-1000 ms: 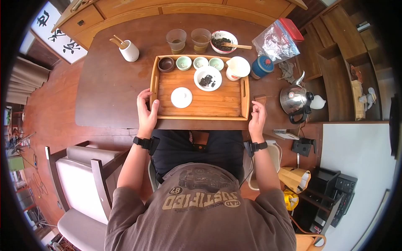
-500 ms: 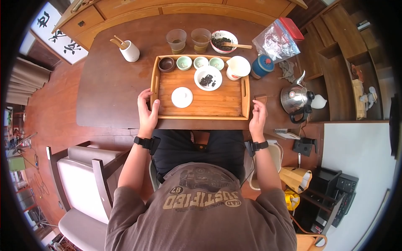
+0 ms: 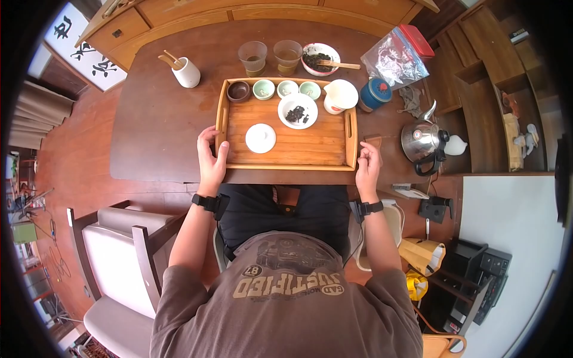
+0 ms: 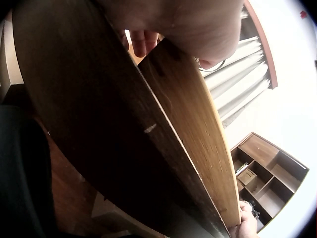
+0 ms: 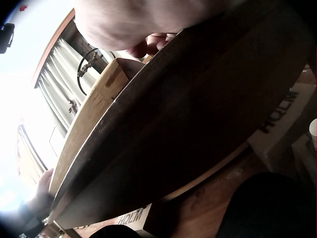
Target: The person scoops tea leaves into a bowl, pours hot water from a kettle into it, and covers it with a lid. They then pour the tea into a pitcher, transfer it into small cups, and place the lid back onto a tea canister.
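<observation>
A wooden serving tray [image 3: 322,152] lies on the table near its front edge. My left hand [image 3: 212,158] rests at its left front corner, thumb by the corner and fingers along the left side. Beside the right front corner is my right hand [image 3: 369,164], its fingers loosely bent and nothing held. On the tray are a white lid [image 3: 261,138] and a white bowl with dark tea leaves [image 3: 298,111]. Along the far side stand a brown cup [image 3: 239,91], pale green cups [image 3: 263,89] and a white pitcher [image 3: 341,97]. Both wrist views show mostly the table's edge and underside.
Behind the tray are two clear plastic cups [image 3: 252,58] and a bowl of leaves [image 3: 318,61] with a wooden scoop. A blue canister [image 3: 376,94], plastic bag [image 3: 388,62] and steel kettle [image 3: 419,141] stand right. A white tool holder [image 3: 187,74] is at far left.
Both hands keep their places by the tray, and the tea things stay put. The whole head view shifts very slightly.
</observation>
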The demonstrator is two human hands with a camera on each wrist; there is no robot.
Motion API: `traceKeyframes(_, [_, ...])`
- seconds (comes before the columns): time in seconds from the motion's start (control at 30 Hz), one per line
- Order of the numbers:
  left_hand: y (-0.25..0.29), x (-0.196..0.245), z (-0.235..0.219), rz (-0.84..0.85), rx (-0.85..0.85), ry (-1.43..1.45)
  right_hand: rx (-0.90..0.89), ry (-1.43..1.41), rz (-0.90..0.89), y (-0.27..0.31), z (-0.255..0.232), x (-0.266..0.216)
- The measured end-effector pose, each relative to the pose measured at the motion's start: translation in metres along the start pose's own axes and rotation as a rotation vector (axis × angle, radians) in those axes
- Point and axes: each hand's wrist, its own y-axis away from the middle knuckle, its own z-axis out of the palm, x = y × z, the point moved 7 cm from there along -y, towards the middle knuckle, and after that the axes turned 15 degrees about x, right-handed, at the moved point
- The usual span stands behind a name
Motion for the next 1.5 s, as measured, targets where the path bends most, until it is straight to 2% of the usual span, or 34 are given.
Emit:
traceKeyframes(0.87, [-0.001, 0.003, -0.001, 0.04, 0.002, -0.01, -0.017, -0.003, 0.041, 0.0, -0.001, -0.002])
traceKeyframes(0.97, [0.0, -0.003, 0.0, -0.014, -0.004, 0.013, -0.014, 0.003, 0.056, 0.001, 0.0, 0.007])
traceKeyframes(1.13, [0.0, 0.0, -0.001, 0.004, 0.001, -0.008, 0.008, -0.02, -0.004, 0.001, 0.0, 0.004])
traceKeyframes(1.23, [-0.001, 0.001, -0.001, 0.012, 0.003, -0.009, 0.024, -0.036, 0.061, 0.002, 0.002, 0.006])
traceKeyframes(1.5, [-0.001, 0.003, -0.001, 0.024, 0.006, -0.014, 0.067, -0.061, 0.029, -0.002, 0.0, 0.009])
